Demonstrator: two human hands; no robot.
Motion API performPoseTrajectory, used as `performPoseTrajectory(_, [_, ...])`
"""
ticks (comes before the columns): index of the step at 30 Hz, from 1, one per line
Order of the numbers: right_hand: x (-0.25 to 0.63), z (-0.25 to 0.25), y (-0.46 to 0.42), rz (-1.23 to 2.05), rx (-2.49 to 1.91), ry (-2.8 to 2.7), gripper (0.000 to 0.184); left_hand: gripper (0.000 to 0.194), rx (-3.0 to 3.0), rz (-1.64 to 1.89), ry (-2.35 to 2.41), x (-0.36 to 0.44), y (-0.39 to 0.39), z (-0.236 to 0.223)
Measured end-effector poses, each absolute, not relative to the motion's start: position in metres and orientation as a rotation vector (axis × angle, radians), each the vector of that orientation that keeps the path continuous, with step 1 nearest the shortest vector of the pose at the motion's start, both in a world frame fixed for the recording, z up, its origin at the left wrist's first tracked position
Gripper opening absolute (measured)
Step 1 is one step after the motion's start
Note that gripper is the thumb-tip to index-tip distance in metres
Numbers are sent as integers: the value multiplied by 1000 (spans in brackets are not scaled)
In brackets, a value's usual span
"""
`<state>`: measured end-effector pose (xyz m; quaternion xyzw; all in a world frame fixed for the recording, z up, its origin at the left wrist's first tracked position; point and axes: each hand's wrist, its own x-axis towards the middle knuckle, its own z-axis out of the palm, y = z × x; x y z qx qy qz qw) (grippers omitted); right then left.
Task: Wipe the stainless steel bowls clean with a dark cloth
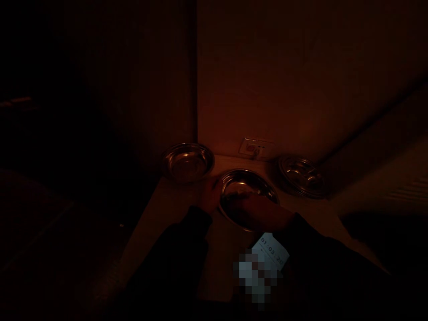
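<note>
The scene is very dark. A round, shallow metal bowl stands on a small wooden table, with some small, dim pieces inside that I cannot make out. My left hand is at the bowl's left rim, its fingers appearing to grip the edge. Reaching in from the right, my right hand is over and inside the bowl, fingers down toward its bottom. Darkness hides those fingertips and anything they may hold. Just below my right wrist, a lit phone screen shows a timer; part of it is blurred out.
Another metal bowl stands at the table's back left corner. Stacked metal dishes, the top one with compartments, are at the back right. A wall socket with something plugged in sits behind the wooden table. Walls rise close behind.
</note>
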<state>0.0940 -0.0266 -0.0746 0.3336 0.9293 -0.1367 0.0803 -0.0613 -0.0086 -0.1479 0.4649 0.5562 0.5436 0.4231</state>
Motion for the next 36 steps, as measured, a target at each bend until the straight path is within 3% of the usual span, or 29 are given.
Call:
performPoseTrajectory(4, [97,-74,-32,-479,969,2791,32,26,1148,1346,1336,-62,-9,-148])
performPoseTrajectory(22, [109,-96,-2,-141,1587,2550,35,28,1238,1278,1414,-64,-9,-148])
performPoseTrajectory(31, [88,-85,-24,-285,1224,2756,33,26,1195,1325,1376,-62,-11,-146])
performPoseTrajectory(36, [105,-78,-31,-633,893,2859,31,29,1203,1327,1348,-62,-11,-146])
